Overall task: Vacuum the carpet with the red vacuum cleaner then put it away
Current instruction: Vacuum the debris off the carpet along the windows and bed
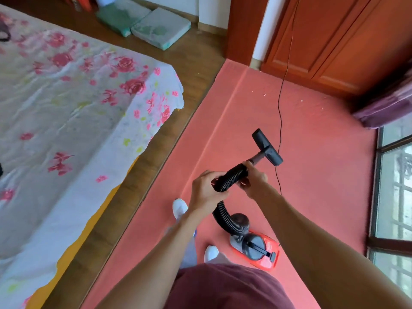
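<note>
The red vacuum cleaner [256, 249] sits on the pink carpet [312, 152] just right of my feet. Its black ribbed hose [229, 219] curls up into my hands. My left hand [207, 191] grips the hose lower down. My right hand [254, 177] grips its upper end where the black tube begins. The black floor nozzle [267, 147] hangs in the air above the carpet, beyond my hands. A thin black power cord [280, 112] runs from the vacuum across the carpet and up toward the wooden wardrobe. Small white specks [265, 94] lie on the carpet near the wardrobe.
A bed with a floral sheet [73, 112] fills the left side, with a strip of wood floor [156, 157] between it and the carpet. A wooden wardrobe [334, 41] stands at the far end. Purple curtain [383, 108] and a window [394, 197] line the right. Two cushions [156, 27] lie on the far floor.
</note>
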Demonstrator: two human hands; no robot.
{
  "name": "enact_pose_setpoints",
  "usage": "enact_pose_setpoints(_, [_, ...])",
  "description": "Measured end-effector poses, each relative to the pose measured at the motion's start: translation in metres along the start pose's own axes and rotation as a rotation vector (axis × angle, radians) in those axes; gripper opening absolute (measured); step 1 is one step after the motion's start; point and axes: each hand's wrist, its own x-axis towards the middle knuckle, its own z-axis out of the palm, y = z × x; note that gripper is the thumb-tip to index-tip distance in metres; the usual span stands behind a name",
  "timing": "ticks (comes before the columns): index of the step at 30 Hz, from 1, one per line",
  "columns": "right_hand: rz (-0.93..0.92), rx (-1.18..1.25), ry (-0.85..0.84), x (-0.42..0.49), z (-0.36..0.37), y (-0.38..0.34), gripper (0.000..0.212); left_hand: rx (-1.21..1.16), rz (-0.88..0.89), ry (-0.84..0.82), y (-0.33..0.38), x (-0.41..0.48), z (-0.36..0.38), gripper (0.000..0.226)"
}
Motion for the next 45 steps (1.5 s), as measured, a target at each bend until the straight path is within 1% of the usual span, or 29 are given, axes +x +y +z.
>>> enact_pose_setpoints(4, [-0.008,0.056,0.044,0.026,0.014,-0.032,0.031,-0.001,0.036,-0.093,0.005,0.057,0.006,0.049])
enact_pose_setpoints(8, [-0.007,0.144,0.120,0.057,0.036,-0.074,0.025,-0.007,0.125,-0.182,0.013,0.133,0.012,0.048])
enact_pose_setpoints(13, [0.063,0.224,0.228,0.087,0.056,-0.115,0.020,0.045,0.201,-0.356,0.030,0.208,0.019,0.043])
enact_pose_setpoints(16, [0.076,0.282,0.250,0.099,0.070,-0.137,0.020,0.047,0.229,-0.427,0.040,0.248,0.020,0.040])
enact_pose_setpoints(18, [0.089,0.330,0.259,0.108,0.075,-0.148,0.022,0.056,0.257,-0.453,0.045,0.270,0.022,0.040])
enact_pose_setpoints(24, [0.114,0.399,0.300,0.130,0.083,-0.167,0.024,0.044,0.268,-0.550,0.054,0.310,0.028,0.040])
enact_pose_setpoints(28, [0.160,0.419,0.282,0.148,0.085,-0.184,0.026,0.062,0.282,-0.570,0.062,0.334,0.034,0.039])
enact_pose_setpoints(34, [0.215,0.334,0.264,0.192,0.104,-0.225,0.026,0.081,0.230,-0.557,0.074,0.386,0.050,0.039])
enact_pose_setpoints(37, [0.257,0.274,0.245,0.220,0.119,-0.248,0.024,0.089,0.178,-0.531,0.078,0.413,0.059,0.037])
enact_pose_setpoints(42, [0.252,0.124,0.216,0.265,0.149,-0.284,0.018,0.124,0.088,-0.477,0.087,0.455,0.074,0.038])
enact_pose_setpoints(45, [0.249,0.083,0.175,0.290,0.169,-0.309,0.019,0.127,0.058,-0.419,0.091,0.482,0.087,0.035])
